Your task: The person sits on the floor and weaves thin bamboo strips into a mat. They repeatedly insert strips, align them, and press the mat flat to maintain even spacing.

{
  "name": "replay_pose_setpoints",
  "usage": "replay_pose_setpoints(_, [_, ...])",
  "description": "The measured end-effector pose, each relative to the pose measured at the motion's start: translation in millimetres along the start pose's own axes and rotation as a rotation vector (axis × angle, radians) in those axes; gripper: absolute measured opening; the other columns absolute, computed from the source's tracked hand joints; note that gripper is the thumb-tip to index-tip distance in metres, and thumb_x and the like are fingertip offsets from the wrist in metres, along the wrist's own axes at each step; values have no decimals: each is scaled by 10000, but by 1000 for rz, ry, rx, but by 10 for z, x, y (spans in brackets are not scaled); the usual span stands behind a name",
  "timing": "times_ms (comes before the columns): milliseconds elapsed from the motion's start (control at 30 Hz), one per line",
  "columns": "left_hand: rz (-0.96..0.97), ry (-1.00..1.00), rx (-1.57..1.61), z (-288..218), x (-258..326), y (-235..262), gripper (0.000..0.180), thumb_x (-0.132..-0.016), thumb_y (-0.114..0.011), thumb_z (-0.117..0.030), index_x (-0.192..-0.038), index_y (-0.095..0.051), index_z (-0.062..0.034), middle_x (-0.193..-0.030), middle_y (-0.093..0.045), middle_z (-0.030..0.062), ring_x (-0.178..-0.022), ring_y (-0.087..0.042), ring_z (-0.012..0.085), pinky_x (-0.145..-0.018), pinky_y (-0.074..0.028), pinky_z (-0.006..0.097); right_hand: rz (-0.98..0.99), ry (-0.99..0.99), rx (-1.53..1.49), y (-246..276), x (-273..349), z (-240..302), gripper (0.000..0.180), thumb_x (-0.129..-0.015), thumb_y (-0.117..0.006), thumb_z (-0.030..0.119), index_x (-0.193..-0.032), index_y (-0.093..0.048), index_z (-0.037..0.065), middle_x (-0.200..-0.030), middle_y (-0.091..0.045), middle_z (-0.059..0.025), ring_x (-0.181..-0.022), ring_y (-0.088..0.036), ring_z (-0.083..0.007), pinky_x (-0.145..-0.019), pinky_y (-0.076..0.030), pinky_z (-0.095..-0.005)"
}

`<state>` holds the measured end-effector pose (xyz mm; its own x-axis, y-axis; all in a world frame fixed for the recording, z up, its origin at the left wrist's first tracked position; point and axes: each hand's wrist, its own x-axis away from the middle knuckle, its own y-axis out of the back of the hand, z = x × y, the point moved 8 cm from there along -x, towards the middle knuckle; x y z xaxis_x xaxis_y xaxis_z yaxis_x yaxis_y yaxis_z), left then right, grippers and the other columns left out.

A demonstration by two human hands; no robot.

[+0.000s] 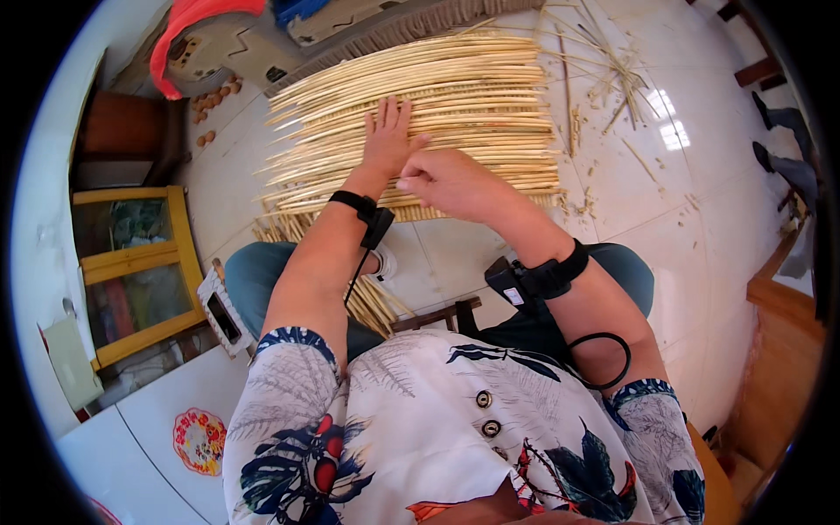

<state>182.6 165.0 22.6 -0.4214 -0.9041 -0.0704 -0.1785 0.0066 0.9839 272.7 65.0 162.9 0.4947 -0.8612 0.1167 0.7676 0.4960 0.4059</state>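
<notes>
"Stalk mat, head view: where?"

"Over the floor, toward its far edge. Left hand lies flat on it, fingers spread; right hand curls, its grip I cannot tell. Uneven pressing could skew it, I think."

2 bare forearms rise from below; left hand spreads flat, upper centre; right hand curls just beside it.
</notes>
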Motion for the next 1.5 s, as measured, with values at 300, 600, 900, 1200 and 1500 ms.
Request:
replay_pose_setpoints(300, [-21, -35, -9, 64, -64, -28, 780, -853, -418, -575, -1411, -208, -72, -1468, -145, 179, -1367, -83, 330, -1079, -44, 509, -8, 0, 95, -32, -65, -38, 241, -807, -597, 248, -841, -610, 9, -778, -618, -157, -743, -595, -306, -672, -465, -376])
replay_pose_setpoints(600, [-22, -44, -11, 92, -112, -30, 767, -863, -414, -558, -1412, -200, -67, -1468, -134, 186, -1363, -77, 345, -1077, -44, 517, -30, 31, 136, -34, -73, -53, 251, -797, -590, 257, -821, -608, 7, -771, -619, -164, -740, -598, -321, -678, -467, -392])
replay_pose_setpoints(900, [32, -40, -40, -32, -15, -2, 736, -878, -446, -472, -1417, -163, -59, -1481, -96, 163, -1370, -34, 336, -1081, -40, 512, -39, 22, 158, -42, -70, -67, 248, -793, -599, 261, -806, -611, 14, -752, -617, -159, -745, -601, -322, -688, -468, -394])
replay_pose_setpoints(1200, [-9, -64, -19, -8, -66, -64, 774, -847, -446, -549, -1407, -213, -69, -1465, -149, 183, -1365, -83, 338, -1079, -70, 514, -37, 17, 118, 23, -6, -9, 232, -804, -594, 244, -819, -603, 13, -737, -614, -150, -711, -602, -298, -651, -464, -374])
replay_pose_setpoints(1500, [-60, 60, 92, 260, -74, 74, 726, -881, -382, -553, -1408, -216, -81, -1459, -167, 183, -1361, -104, 338, -1085, -87, 493, -7, -21, 77, 33, -4, -53, 208, -828, -591, 209, -848, -581, 2, -678, -605, -97, -606, -595, -176, -577, -457, -300])
